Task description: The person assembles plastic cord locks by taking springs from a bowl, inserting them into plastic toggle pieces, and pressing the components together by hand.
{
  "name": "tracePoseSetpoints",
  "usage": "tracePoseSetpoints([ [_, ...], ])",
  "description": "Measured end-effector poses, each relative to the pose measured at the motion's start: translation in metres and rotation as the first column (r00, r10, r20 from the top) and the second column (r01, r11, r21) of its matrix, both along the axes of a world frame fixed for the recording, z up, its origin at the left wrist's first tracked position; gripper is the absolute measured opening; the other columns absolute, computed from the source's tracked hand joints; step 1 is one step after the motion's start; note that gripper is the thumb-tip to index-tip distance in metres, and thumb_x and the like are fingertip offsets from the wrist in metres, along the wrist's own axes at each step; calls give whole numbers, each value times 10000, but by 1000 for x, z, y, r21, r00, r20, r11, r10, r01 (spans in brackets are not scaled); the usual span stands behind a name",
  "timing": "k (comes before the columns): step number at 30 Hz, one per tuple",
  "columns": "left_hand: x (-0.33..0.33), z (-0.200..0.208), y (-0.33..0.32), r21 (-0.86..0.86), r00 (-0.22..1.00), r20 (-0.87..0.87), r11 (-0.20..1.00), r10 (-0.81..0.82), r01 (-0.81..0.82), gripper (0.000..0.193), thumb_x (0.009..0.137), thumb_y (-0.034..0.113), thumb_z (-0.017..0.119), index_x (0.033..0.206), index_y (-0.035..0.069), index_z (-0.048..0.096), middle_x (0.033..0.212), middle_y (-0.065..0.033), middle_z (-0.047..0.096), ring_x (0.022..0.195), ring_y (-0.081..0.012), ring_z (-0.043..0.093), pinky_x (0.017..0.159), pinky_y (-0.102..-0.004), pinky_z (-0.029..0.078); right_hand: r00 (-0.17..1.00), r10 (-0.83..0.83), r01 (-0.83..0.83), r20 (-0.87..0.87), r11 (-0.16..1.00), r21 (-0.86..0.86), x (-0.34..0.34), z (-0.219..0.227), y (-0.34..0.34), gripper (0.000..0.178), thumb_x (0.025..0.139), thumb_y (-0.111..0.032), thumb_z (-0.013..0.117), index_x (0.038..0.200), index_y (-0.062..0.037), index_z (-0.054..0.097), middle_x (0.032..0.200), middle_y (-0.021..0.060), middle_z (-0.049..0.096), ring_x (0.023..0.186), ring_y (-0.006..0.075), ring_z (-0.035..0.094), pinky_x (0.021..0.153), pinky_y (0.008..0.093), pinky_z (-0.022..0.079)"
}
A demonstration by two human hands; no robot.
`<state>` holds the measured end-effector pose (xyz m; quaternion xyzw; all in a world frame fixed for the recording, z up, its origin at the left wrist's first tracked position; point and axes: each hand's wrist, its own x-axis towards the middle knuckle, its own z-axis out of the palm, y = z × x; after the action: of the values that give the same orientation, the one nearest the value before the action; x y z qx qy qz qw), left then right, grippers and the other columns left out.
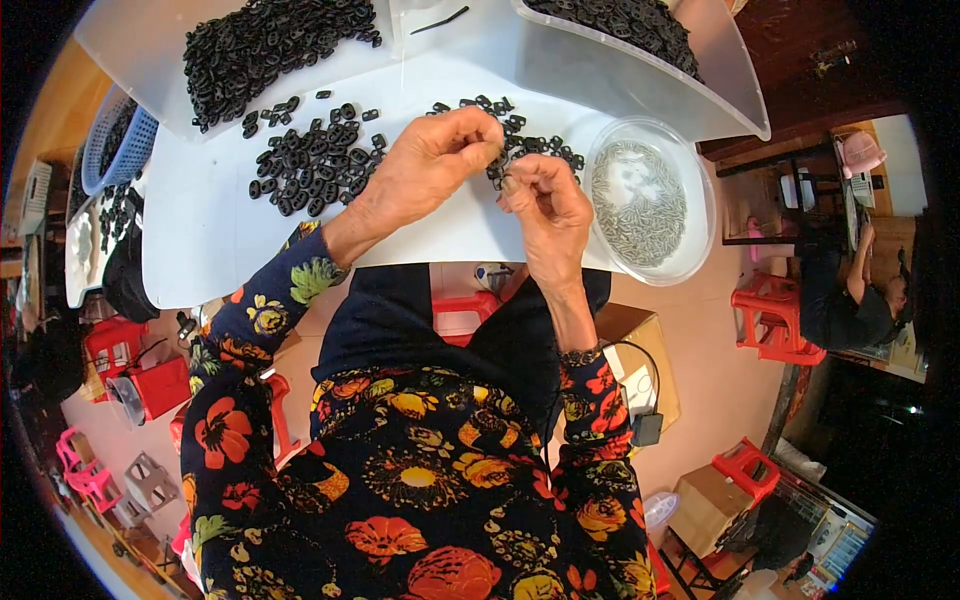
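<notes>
Fingertips of your left hand (pixel 428 162) were pressed together, thumb against forefinger; your right hand (pixel 552 208) pinched close beside it. What either held, if anything, was too small to tell. Small black pieces (pixel 545 147) lay on the white table (pixel 440 235) just beyond your hands, with a larger heap (pixel 312 170) at your left. The step in hand was judged to be fine two-handed work on one piece; the next move called for steady, aligned fingertips. To your right stood a round tub (pixel 703 215) of thin metal pins (pixel 655 222); beyond, a translucent bin (pixel 640 95) held more pieces.
</notes>
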<state>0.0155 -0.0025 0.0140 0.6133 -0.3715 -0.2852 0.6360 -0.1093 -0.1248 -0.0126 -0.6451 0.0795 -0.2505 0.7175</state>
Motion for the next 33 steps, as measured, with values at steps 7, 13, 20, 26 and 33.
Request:
tracePoseSetpoints([
  [7,-3,8,-2,58,999,42,998,-29,26,76,913,44,531,973,7,561,883,35,534,823,-42,476,739,-199,409,999,-43,43,9,999,10,1,-1,1,170,845,11,619,1003,-34,581,867,-13,587,707,41,512,654,189,450],
  [13,-2,18,-6,128,988,132,990,-74,57,103,886,12,524,985,0,550,857,23,531,816,-47,484,738,-200,416,995,-99,99,-4,995,1,2,3,4,186,853,-10,630,1027,-42,575,838,-19,585,698,38,501,633,184,436],
  [20,-12,15,-8,64,972,233,998,14,-30,155,874,6,525,1029,0,533,802,6,540,808,-64,510,727,-215,441,990,-135,135,35,991,5,3,1,5,211,862,-15,624,1063,-47,568,822,-23,577,691,39,499,620,182,422],
  [26,-15,23,-7,32,968,223,992,111,-121,139,916,99,465,972,-19,513,707,-52,541,674,-128,513,650,-271,450,989,-146,146,13,989,-9,1,3,5,213,860,-15,627,1063,-46,571,830,-14,593,696,39,505,615,182,424],
  [33,-23,-3,0,64,979,199,996,46,-60,229,954,191,426,883,-13,502,668,-52,495,638,-134,483,606,-291,429,990,-138,138,20,990,-4,0,4,4,212,858,-21,632,1061,-44,574,839,-9,606,694,37,515,606,183,432],
])
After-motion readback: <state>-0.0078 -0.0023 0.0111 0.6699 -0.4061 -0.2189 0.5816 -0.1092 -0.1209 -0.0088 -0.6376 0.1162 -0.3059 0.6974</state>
